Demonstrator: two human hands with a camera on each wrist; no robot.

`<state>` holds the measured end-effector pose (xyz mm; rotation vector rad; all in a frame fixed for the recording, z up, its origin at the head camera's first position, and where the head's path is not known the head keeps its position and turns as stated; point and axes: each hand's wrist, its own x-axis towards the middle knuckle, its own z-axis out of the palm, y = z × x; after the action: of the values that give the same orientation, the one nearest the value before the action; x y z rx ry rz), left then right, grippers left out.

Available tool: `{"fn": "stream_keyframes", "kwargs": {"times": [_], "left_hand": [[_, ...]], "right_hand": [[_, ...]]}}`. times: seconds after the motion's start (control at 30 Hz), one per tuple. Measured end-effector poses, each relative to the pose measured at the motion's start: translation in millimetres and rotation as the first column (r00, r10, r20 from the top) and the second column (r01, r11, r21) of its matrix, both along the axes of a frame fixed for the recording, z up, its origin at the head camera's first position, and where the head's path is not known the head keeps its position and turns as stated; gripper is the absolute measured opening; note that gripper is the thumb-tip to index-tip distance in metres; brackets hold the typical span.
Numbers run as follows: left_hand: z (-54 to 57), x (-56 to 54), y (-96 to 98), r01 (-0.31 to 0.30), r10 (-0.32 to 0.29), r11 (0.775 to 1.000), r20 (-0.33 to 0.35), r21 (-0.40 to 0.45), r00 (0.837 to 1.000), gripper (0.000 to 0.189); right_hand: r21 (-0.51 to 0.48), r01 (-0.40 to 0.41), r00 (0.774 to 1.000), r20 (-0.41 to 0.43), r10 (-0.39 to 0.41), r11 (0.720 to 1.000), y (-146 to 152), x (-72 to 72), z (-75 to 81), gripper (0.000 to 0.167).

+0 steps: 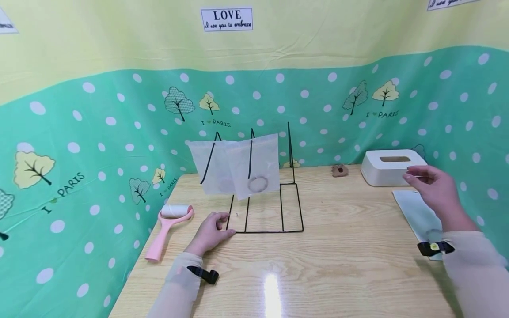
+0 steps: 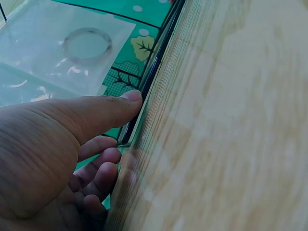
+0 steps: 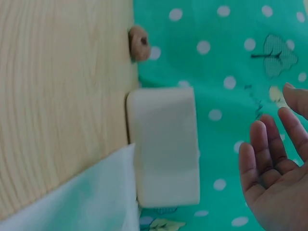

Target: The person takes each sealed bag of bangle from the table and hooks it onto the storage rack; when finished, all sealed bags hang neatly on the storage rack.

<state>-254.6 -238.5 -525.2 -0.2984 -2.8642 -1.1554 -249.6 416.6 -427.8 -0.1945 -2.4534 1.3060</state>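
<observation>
A black wire rack (image 1: 274,231) with upright prongs stands on the table. My left hand (image 1: 208,232) holds its front left corner, the thumb along the front wire in the left wrist view and the other fingers curled beside it. Two translucent bags hang from the rack's prongs; the front bag (image 1: 265,161) has a ring-shaped band (image 1: 258,177) inside. At the right, my right hand (image 1: 435,190) is raised with nothing in it, its fingers loosely bent in the right wrist view. In the head view it overlaps a pale translucent bag (image 1: 411,210) lying on the table.
A white tissue box (image 1: 374,174) stands at the back right, just beyond that bag. Left of the box sits a small brown bear-shaped item (image 1: 339,170). A pink-handled lint roller (image 1: 159,243) lies near the left table edge. Green dotted cloth surrounds the back and sides.
</observation>
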Motion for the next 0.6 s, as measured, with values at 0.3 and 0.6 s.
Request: {"fn": "stream_keyframes", "kwargs": {"times": [0.3, 0.6], "left_hand": [[1.3, 0.4, -1.1, -0.001, 0.001, 1.000, 0.006, 0.013, 1.000, 0.065], [-1.6, -0.9, -3.1, 0.000, 0.000, 1.000, 0.012, 0.021, 1.000, 0.065]], "right_hand": [[0.057, -0.007, 0.995, 0.099, 0.002, 0.998, 27.8, -5.2, -11.5, 0.063], [0.094, -0.078, 0.974, 0.222, 0.055, 0.993, 59.1, -14.2, -28.9, 0.074]]}}
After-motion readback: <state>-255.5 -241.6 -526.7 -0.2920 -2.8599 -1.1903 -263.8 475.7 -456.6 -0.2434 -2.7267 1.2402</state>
